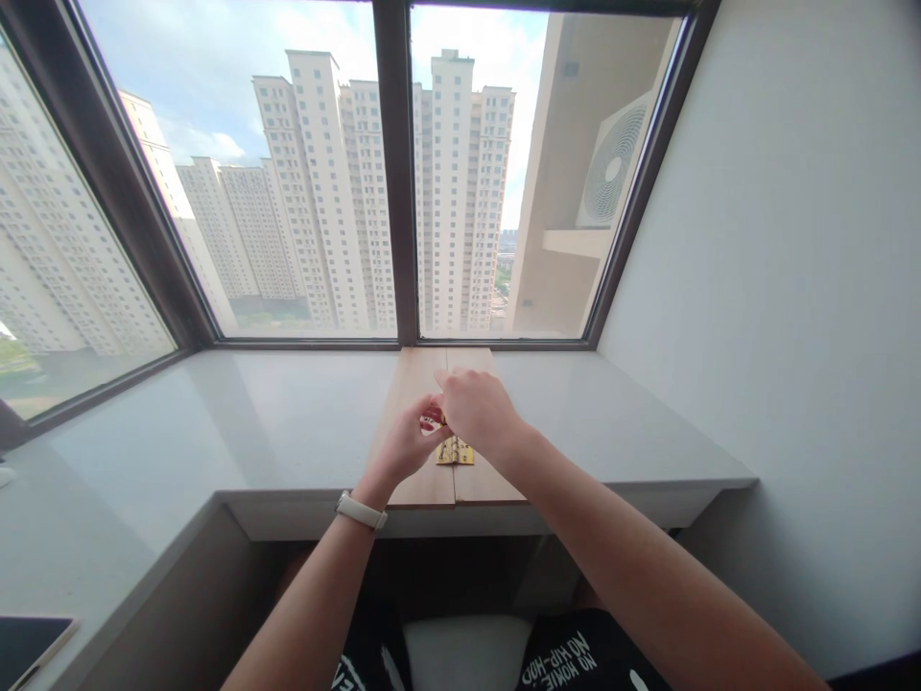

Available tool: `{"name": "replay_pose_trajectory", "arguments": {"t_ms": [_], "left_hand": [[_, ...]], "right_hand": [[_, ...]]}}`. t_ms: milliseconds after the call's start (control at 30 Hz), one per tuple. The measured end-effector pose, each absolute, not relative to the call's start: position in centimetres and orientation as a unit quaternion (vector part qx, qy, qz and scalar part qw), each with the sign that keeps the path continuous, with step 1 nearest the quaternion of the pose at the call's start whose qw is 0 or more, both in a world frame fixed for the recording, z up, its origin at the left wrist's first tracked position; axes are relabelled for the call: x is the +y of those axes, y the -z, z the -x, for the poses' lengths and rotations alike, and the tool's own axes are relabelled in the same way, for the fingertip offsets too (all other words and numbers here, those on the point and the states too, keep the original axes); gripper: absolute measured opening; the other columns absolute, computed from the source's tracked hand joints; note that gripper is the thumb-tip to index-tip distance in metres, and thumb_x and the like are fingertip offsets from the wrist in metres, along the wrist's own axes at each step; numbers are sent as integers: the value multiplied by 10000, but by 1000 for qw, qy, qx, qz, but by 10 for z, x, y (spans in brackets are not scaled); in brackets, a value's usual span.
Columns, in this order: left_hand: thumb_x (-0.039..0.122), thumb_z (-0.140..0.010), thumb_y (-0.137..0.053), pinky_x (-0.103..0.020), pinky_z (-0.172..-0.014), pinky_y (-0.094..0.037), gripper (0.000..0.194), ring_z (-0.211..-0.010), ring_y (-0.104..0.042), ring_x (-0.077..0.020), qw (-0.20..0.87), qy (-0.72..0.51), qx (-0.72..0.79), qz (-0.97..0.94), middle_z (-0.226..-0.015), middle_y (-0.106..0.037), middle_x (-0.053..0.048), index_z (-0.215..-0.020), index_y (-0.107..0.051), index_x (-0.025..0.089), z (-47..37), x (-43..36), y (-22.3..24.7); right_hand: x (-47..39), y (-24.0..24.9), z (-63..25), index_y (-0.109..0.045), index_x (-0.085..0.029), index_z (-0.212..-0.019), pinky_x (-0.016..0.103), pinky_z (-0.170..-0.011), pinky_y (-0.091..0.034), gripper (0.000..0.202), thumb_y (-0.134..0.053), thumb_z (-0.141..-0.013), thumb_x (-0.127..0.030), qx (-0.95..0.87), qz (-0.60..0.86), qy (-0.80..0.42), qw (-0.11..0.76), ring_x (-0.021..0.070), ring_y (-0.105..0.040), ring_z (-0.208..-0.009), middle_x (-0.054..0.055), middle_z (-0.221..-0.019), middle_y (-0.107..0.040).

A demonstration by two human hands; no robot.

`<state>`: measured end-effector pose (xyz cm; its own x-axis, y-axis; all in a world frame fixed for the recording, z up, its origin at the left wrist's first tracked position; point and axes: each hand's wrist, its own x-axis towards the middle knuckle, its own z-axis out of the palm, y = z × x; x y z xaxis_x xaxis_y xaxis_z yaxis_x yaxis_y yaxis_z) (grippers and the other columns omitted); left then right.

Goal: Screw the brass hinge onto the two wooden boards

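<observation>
Two pale wooden boards (413, 485) lie side by side on the white sill, with a narrow seam between them. A brass hinge (455, 452) spans the seam near their front end. Over the far part of the hinge, my right hand (479, 408) is closed with its fingers curled; whatever it grips is hidden beneath it. My left hand (413, 437), with a watch on the wrist, touches the same spot from the left. Its thumb and fingers are pressed together around something small that I cannot make out.
The white sill (288, 422) runs below dark-framed windows (407, 192). A white wall (755, 240) rises on the right. At the lower left lies a dark flat device (33, 648). The sill's front edge is just beyond my knees.
</observation>
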<state>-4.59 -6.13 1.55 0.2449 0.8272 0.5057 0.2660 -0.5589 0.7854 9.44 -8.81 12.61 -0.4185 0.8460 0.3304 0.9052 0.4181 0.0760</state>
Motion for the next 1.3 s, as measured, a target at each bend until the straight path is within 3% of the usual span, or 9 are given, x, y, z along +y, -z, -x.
{"name": "replay_pose_trajectory", "arguments": {"t_ms": [200, 400, 467, 567, 633, 733, 867, 1100, 1300], "left_hand": [[288, -892, -643, -350, -855, -524, 281, -1066, -650, -230, 357, -464, 339, -736, -1119, -699, -89, -1163, -639, 217, 56, -59, -16], [325, -891, -649, -342, -829, -532, 303, -1010, -674, -232, 371, -470, 330, -729, -1071, -716, -98, -1165, -655, 195, 56, -54, -15], [325, -874, -669, -326, -787, -531, 279, -949, -680, -220, 348, -480, 350, -725, -1003, -721, -85, -1118, -666, 191, 57, -54, -14], [320, -855, -685, -301, -735, -516, 221, -871, -665, -197, 305, -489, 373, -727, -911, -709, -60, -1033, -679, 189, 58, -55, -12], [312, -837, -702, -289, -713, -503, 210, -856, -653, -190, 281, -493, 385, -728, -879, -700, -51, -1008, -682, 191, 58, -55, -10], [302, -806, -726, -275, -680, -486, 241, -816, -634, -177, 260, -504, 403, -718, -845, -685, -37, -1018, -676, 198, 55, -55, -9], [309, -788, -744, -273, -678, -483, 233, -777, -616, -162, 247, -509, 405, -718, -824, -669, -23, -978, -662, 203, 54, -56, -10], [313, -884, -648, -360, -867, -534, 291, -1062, -659, -231, 345, -462, 344, -741, -1103, -708, -87, -1160, -644, 223, 58, -59, -14], [323, -888, -645, -395, -905, -548, 275, -993, -692, -230, 373, -466, 327, -733, -1054, -728, -92, -1131, -655, 194, 58, -55, -12]], "right_hand": [[-83, -127, -103, -615, -184, -972, 263, -660, -387, 81, -563, -911, -190, -868, 471, 68, 142, 175, -620, -793, 75, -947, -669], [-80, -123, -107, -583, -179, -1057, 244, -775, -401, 292, -608, -806, -30, -895, 407, 7, 184, 167, -611, -947, 60, -1029, -671], [-81, -123, -107, -575, -183, -1123, 246, -780, -411, 311, -625, -833, -82, -892, 408, 0, 194, 169, -617, -955, 65, -1075, -671], [-84, -127, -104, -590, -180, -1160, 278, -758, -432, 295, -637, -895, -301, -860, 467, 35, 201, 197, -639, -911, 95, -1089, -673], [-86, -129, -100, -638, -173, -1090, 304, -735, -442, 317, -575, -931, -440, -832, 521, 63, 181, 225, -652, -866, 108, -1002, -690], [-87, -129, -95, -691, -173, -962, 323, -735, -452, 410, -446, -982, -501, -814, 560, 75, 138, 250, -666, -856, 119, -885, -702], [-87, -127, -93, -707, -168, -938, 311, -722, -446, 405, -411, -1003, -437, -821, 551, 80, 125, 242, -668, -845, 132, -892, -711], [-85, -135, -104, -672, -167, -949, 259, -647, -387, 133, -543, -932, -190, -862, 500, 22, 78, 192, -647, -827, 95, -913, -710], [-87, -137, -109, -666, -165, -982, 241, -690, -383, 174, -568, -865, -81, -884, 458, 12, 91, 177, -629, -904, 92, -1009, -699]]}}
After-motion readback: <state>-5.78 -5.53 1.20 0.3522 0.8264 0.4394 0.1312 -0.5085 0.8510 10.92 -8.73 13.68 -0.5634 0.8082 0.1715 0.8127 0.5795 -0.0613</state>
